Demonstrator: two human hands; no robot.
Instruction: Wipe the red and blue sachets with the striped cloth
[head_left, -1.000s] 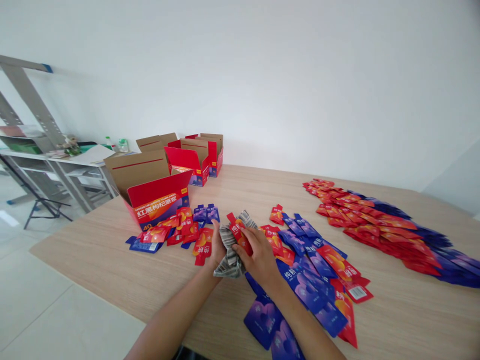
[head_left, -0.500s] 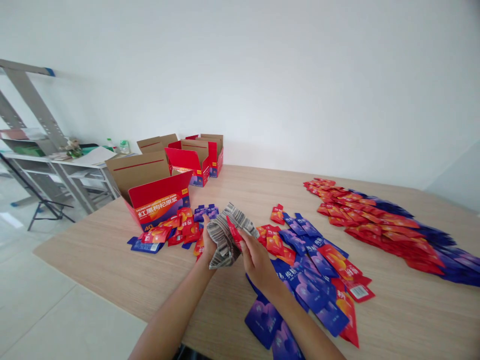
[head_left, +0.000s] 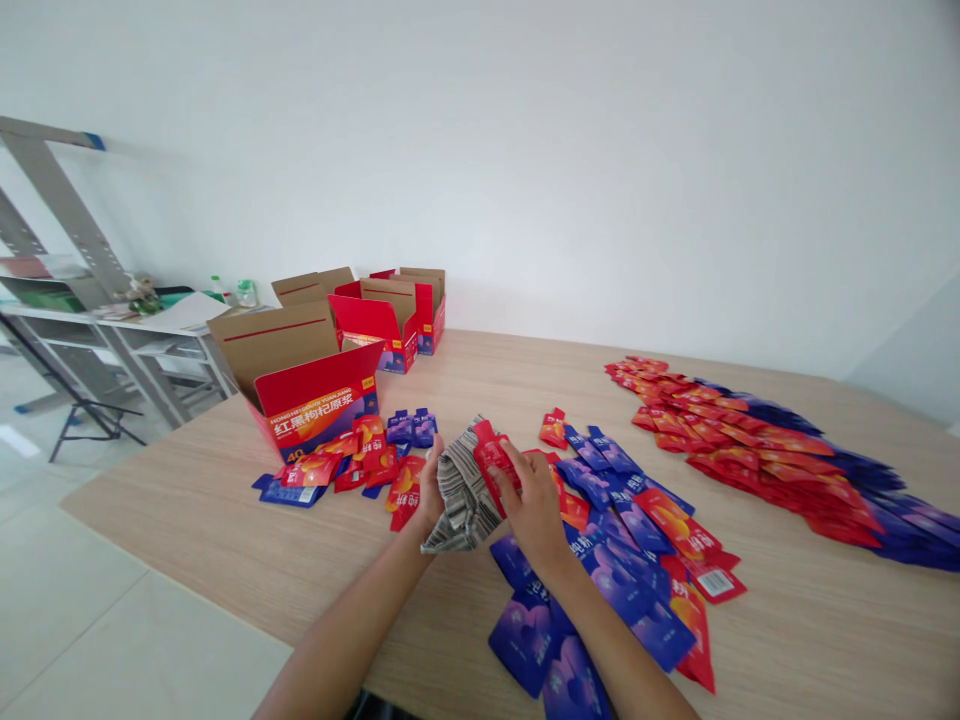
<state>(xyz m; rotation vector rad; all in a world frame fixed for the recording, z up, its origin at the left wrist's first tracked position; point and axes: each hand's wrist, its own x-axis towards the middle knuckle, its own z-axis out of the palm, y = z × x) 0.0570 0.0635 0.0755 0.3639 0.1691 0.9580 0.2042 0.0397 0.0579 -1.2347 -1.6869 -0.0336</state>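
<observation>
My left hand [head_left: 430, 492] is closed around a striped grey cloth [head_left: 461, 490], its fingers mostly behind the fabric. In my right hand [head_left: 534, 505] is a red pouch [head_left: 493, 455], pinched between thumb and fingers and lying against the cloth. Beneath and right of my right arm, blue pouches [head_left: 622, 580] and red pouches [head_left: 679, 525] overlap in a loose spread. Left of my left hand, a smaller group of red pouches [head_left: 370, 440] and blue pouches [head_left: 412, 428] lies before an open box.
An open red carton [head_left: 322, 400] stands at the left, with more open cartons [head_left: 386, 320] behind it. Long rows of red and blue pouches [head_left: 757, 440] cover the table's right side. A white wall [head_left: 525, 180] rises behind; a grey desk [head_left: 165, 335] stands farther left.
My right hand has turned the red pouch so its broad face shows against the cloth. Both hands and the cloth have shifted slightly right.
</observation>
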